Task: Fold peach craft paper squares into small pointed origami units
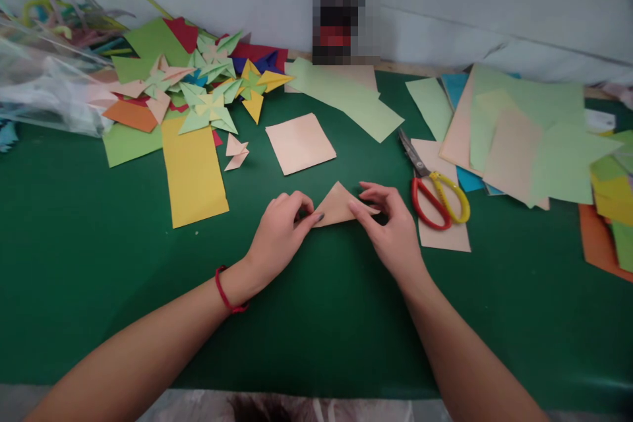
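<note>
One folded paper (335, 206) was between the two hands, at the middle of the green table (316, 316). Its tip pointed away from the person, and its long edge ran left to right. The left hand (277, 229) pinched one corner. The right hand (391, 232) was half curled, thumb touching the paper; I couldn't tell if it gripped. Nearby were one pair of scissors (422, 169), one yellow sheet (195, 178) and at least four paper stars (210, 105).

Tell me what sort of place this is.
Likely a paper-craft table, perhaps in a home or workshop: loose coloured sheets, folded paper stars and scissors are spread across its green top.
</note>
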A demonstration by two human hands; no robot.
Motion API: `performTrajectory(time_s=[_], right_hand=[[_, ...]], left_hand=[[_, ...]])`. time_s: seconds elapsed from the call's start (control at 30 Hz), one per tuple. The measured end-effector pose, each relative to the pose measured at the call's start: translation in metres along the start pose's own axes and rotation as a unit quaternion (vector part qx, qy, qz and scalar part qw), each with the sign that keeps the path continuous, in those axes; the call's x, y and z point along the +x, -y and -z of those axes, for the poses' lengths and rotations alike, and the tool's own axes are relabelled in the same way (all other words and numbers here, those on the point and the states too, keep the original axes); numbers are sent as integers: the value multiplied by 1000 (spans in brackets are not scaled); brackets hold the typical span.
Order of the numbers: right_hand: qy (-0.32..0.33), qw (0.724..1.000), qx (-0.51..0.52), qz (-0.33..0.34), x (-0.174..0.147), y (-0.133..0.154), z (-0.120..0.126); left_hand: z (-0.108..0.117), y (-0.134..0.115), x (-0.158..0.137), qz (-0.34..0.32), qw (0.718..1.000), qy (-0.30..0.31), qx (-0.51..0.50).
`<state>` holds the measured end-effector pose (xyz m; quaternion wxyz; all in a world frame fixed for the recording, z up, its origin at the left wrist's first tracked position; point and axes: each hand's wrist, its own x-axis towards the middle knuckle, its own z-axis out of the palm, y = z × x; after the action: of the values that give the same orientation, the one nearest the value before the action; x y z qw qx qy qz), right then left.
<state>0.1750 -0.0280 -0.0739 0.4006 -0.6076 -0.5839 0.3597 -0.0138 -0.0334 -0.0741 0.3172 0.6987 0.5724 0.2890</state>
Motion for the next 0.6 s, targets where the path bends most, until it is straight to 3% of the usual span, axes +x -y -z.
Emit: performTrajectory(time_s=[0.13,0.27,0.47,0.6], right_hand=[[-6,984,161,-80,2,1,-4],[58,957,250,-134,-2,4,-12],[49,968,199,-147,-9,3,-12],[45,977,154,-142,-7,9,-7]], left_hand=[[0,-1,0,26,994,-58,-84],[-1,-6,-1,38,982,-92,-163],[-6,-11,-4,53,972,52,-222],[-7,-9,-3,62,962,75,-256]])
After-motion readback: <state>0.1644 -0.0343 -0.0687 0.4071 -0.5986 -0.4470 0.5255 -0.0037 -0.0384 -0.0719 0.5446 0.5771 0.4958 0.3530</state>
